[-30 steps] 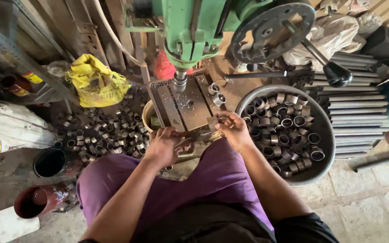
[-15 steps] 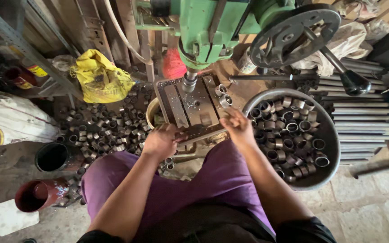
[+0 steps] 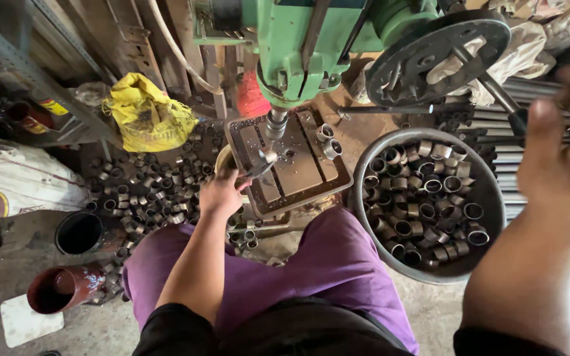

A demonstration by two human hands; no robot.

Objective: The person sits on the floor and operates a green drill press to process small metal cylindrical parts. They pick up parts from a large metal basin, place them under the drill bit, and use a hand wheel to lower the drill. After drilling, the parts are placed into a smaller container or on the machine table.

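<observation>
Bare forearms, short black sleeves, black top, purple trousers over both knees

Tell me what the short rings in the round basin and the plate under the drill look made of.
Short grey rings: bare metal, probably steel, with dull sheen and thin cut walls. Flat drill plate: grey metal, worn matte, slotted, strewn with chips. Round basin: dark, scuffed sheet metal, apparently.

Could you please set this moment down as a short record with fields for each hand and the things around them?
left hand: holds a small metal piece on the drill press table, under the spindle
right hand: raised and blurred near the feed handle; grasp unclear
basin: full of short metal rings, right of the table
floor: more rings heaped left; yellow bag behind
</observation>
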